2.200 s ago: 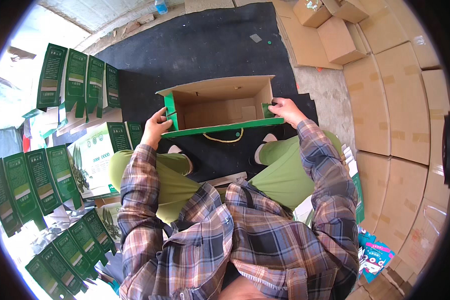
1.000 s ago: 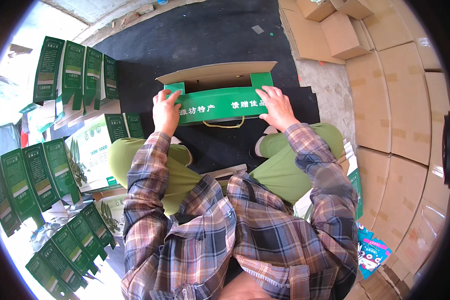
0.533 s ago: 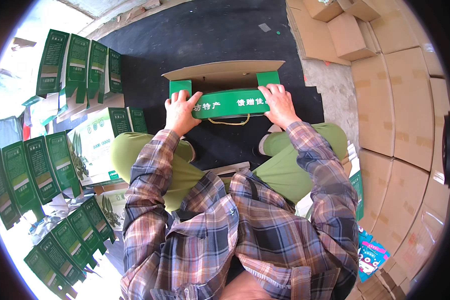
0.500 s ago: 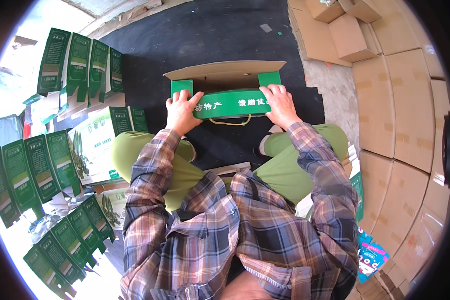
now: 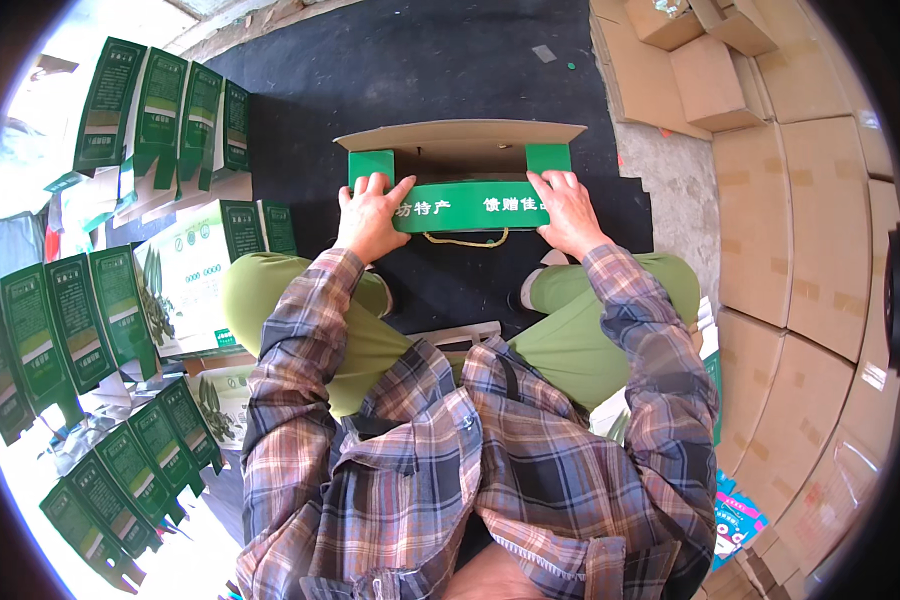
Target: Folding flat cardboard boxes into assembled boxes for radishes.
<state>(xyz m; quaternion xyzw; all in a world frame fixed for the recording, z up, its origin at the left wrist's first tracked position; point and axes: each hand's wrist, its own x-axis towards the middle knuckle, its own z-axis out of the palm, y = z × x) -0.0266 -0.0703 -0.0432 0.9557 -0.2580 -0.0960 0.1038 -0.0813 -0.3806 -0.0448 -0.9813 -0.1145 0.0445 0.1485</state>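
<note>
A green and brown cardboard gift box (image 5: 460,170) stands on a black mat (image 5: 410,70) in front of my knees. Its near green flap (image 5: 470,205) is folded over the top, and a yellow cord handle (image 5: 465,240) hangs below it. My left hand (image 5: 368,215) presses on the flap's left end. My right hand (image 5: 568,212) presses on its right end. The far brown flap (image 5: 460,133) still stands up, and two green side tabs show at the corners.
Rows of flat green box blanks (image 5: 160,110) lie fanned out at my left, with more (image 5: 40,330) lower down. An assembled white and green box (image 5: 195,270) sits by my left knee. Stacked brown cartons (image 5: 810,200) fill the right side.
The box was open with both hands holding its side edges. The near green flap has since been folded down over the opening, and both hands now press on it.
</note>
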